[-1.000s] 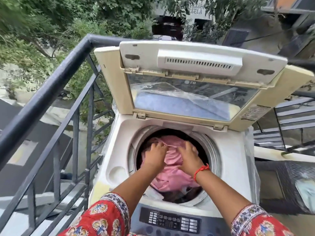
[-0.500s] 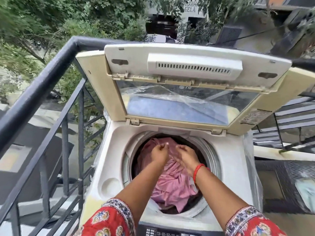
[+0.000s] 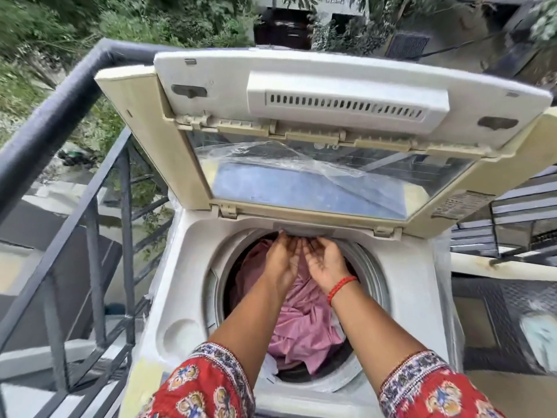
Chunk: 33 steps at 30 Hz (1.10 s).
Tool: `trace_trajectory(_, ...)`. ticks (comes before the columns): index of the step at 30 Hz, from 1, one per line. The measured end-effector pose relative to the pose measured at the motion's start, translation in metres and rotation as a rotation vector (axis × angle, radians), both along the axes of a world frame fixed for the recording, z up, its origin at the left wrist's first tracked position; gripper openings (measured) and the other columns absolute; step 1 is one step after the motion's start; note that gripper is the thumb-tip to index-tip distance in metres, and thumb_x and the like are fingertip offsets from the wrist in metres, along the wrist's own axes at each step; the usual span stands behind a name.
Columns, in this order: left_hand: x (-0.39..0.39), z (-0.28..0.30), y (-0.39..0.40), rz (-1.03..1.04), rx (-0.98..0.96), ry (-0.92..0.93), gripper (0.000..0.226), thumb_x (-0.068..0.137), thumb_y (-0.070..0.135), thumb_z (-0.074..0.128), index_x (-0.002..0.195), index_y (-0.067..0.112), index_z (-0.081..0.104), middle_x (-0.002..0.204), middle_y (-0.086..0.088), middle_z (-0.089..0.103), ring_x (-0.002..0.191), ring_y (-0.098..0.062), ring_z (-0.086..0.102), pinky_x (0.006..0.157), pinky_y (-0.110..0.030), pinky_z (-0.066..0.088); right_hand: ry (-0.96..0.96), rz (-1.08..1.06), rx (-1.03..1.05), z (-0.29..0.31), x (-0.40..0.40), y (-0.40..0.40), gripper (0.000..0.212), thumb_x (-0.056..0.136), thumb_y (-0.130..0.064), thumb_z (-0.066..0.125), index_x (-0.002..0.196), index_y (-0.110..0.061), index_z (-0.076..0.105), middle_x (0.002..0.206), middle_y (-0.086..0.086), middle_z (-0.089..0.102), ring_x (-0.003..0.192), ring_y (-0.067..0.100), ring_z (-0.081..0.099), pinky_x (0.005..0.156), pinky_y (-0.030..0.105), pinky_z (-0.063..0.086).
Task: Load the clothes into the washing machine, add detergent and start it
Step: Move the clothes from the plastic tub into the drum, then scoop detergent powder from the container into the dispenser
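Hands (image 3: 304, 260) risen above pink clothes (image 3: 304, 327)

Raised lid (image 3: 331, 164) overhangs the drum mouth (image 3: 373, 267); pink clothes (image 3: 301, 327) fill its lower half.

Top-loading washing machine (image 3: 416, 297) with its lid (image 3: 301, 140) raised, clothes lying in the drum.

The white machine stands beside a dark metal railing (image 3: 54, 122) on its left. Its folding lid is propped upright at the far side, a clear window in the lower panel. Inside the round drum opening (image 3: 373, 285) a pink garment (image 3: 304, 324) lies crumpled, reaching from the far left down to the near right, with a bit of white cloth (image 3: 272, 368) at the near rim.
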<state>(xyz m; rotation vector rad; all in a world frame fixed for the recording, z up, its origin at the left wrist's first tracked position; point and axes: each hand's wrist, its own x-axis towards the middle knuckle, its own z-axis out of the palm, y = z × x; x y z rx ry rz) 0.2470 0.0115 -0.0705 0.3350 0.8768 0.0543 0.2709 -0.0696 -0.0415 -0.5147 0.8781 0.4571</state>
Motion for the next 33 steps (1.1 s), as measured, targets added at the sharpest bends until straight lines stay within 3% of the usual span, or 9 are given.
trace_trajectory(4,-0.001,0.006,-0.002,0.052,0.022,0.026,0.038,0.098,0.022,0.051,0.125,-0.004,0.049,0.102,-0.015,0.063,0.092,-0.02,0.064,0.071,-0.023,0.06,-0.014,-0.049,-0.009,0.002,0.001,-0.005,0.02,0.099,-0.009,0.042,0.086,-0.001,0.055,0.088,0.014,0.057,0.083,0.023,0.058,0.091,0.04,0.049)
trace_trajectory(8,0.002,0.009,-0.01,0.099,0.072,0.063,0.041,0.095,0.02,0.058,0.125,-0.008,0.051,0.111,-0.017,0.062,0.099,-0.022,0.063,0.084,-0.026,0.057,-0.002,-0.069,-0.027,0.004,0.001,-0.002,0.02,0.1,-0.01,0.043,0.087,0.0,0.056,0.088,0.015,0.059,0.082,0.024,0.059,0.101,0.038,0.045)
trace_trajectory(12,-0.002,0.005,-0.01,0.054,-0.022,0.023,0.032,0.097,0.02,0.053,0.12,-0.002,0.054,0.092,-0.01,0.07,0.083,-0.014,0.066,0.069,-0.019,0.058,0.006,-0.057,-0.03,0.005,-0.002,0.0,0.02,0.099,-0.009,0.043,0.085,-0.001,0.055,0.086,0.013,0.058,0.079,0.022,0.058,0.092,0.037,0.048)
trace_trajectory(14,-0.006,0.002,-0.008,0.039,-0.084,-0.004,0.026,0.099,0.02,0.049,0.111,-0.001,0.057,0.082,-0.008,0.07,0.086,-0.015,0.064,0.068,-0.021,0.058,0.014,-0.049,-0.036,0.005,-0.004,-0.001,0.021,0.099,-0.01,0.042,0.086,-0.002,0.055,0.085,0.014,0.057,0.079,0.022,0.058,0.092,0.036,0.047)
trace_trajectory(17,-0.013,0.0,-0.006,0.031,-0.117,-0.006,0.024,0.1,0.022,0.047,0.101,0.001,0.058,0.089,-0.01,0.066,0.09,-0.016,0.061,0.068,-0.024,0.059,0.022,-0.02,-0.045,0.0,-0.009,-0.004,0.02,0.099,-0.01,0.041,0.088,-0.004,0.056,0.086,0.014,0.057,0.08,0.022,0.059,0.081,0.033,0.054)
trace_trajectory(21,-0.026,-0.002,-0.008,0.019,-0.121,-0.006,0.026,0.099,0.025,0.046,0.106,0.002,0.057,0.098,-0.011,0.061,0.093,-0.017,0.06,0.071,-0.025,0.058,0.031,-0.022,-0.043,-0.006,-0.023,-0.007,0.018,0.098,-0.01,0.041,0.09,-0.005,0.057,0.088,0.014,0.058,0.082,0.022,0.06,0.058,0.03,0.059)
trace_trajectory(27,-0.042,-0.002,-0.007,-0.017,-0.127,-0.03,0.026,0.1,0.023,0.045,0.11,0.001,0.056,0.1,-0.012,0.061,0.095,-0.018,0.06,0.073,-0.025,0.058,0.031,-0.047,-0.082,-0.001,-0.036,-0.008,0.019,0.098,-0.011,0.043,0.087,-0.005,0.057,0.088,0.013,0.06,0.082,0.021,0.061,0.064,0.031,0.059)
trace_trajectory(33,-0.055,-0.002,-0.005,-0.02,-0.145,-0.004,0.044,0.099,0.024,0.048,0.134,-0.003,0.046,0.104,-0.014,0.063,0.098,-0.02,0.061,0.069,-0.025,0.06,0.039,-0.068,-0.099,-0.003,-0.049,-0.007,0.019,0.098,-0.009,0.042,0.088,-0.004,0.057,0.088,0.014,0.061,0.083,0.022,0.061,0.07,0.032,0.052)
